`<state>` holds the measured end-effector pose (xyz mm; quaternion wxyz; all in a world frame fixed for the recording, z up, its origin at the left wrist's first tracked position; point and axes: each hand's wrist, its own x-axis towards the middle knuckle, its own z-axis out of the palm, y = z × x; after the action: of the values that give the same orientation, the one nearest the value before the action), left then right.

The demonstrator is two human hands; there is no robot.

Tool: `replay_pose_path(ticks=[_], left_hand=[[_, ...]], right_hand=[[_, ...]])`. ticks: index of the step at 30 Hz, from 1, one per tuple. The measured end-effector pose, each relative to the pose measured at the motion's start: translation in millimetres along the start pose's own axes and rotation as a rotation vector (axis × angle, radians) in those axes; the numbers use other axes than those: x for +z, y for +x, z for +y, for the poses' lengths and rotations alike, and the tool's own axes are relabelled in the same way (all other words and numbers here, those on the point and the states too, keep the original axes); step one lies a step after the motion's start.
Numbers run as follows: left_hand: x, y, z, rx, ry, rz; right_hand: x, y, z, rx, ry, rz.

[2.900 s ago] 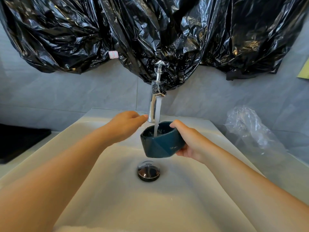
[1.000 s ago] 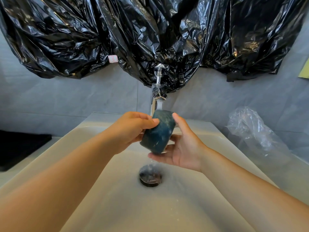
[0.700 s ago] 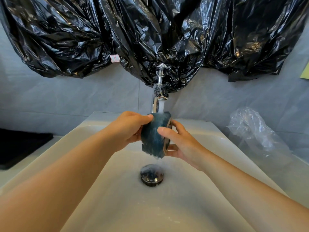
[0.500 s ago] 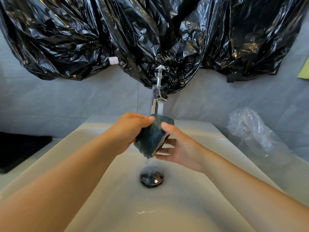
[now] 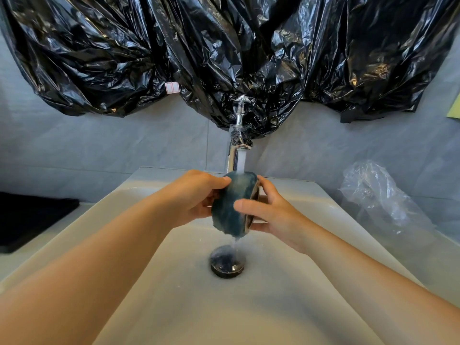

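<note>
Under running chrome tap (image 5: 236, 159): dark teal ceramic cup (image 5: 230, 207), sideways, clasped in curled left hand (image 5: 196, 196) and right hand (image 5: 272, 216). Advised: slow turning, firm hold on wet glaze.

Mottled dark teal cup (image 5: 232, 202), glossy black plastic sheeting (image 5: 224, 53), cream basin (image 5: 186, 307)

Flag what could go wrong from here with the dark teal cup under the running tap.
1. The wet dark teal round cup lies on its side, gripped between left hand and right hand; it could slip and strike the white sink basin.
2. Water from the chrome tap hits the cup's curved wall, so it may splash past the basin.
</note>
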<state>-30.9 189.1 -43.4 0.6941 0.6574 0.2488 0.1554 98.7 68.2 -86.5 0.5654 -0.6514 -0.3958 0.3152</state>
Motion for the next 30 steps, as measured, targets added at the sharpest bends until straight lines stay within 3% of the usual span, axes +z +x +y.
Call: replay_pose_path(ticks=[4, 9, 11, 16, 20, 23, 30], left_hand=[[1.7, -0.6, 0.2, 0.009, 0.012, 0.012], [2.9, 2.0, -0.2, 0.033, -0.004, 0.029], [3.7, 1.0, 0.1, 0.041, -0.006, 0.023], [3.5, 2.5, -0.4, 0.064, 0.055, 0.013], [4.1, 1.4, -1.7, 0.011, -0.037, 0.002], [4.4, 0.6, -2.8, 0.005, -0.017, 0.023], [6.8, -0.3, -1.1, 0.045, -0.020, 0.015]], right_hand=[[3.2, 0.3, -1.0, 0.022, 0.061, -0.044], [-2.3, -1.3, -3.1, 0.361, 0.353, -0.151], [0.5, -2.0, -3.0, 0.389, 0.430, -0.156], [2.5, -3.1, -6.2, 0.221, 0.353, -0.037], [0.4, -2.1, -4.4, 0.036, 0.106, -0.014], [-0.7, 0.0, -4.7, 0.009, 0.113, -0.025], [-4.4, -1.8, -2.2, 0.392, 0.341, -0.145]])
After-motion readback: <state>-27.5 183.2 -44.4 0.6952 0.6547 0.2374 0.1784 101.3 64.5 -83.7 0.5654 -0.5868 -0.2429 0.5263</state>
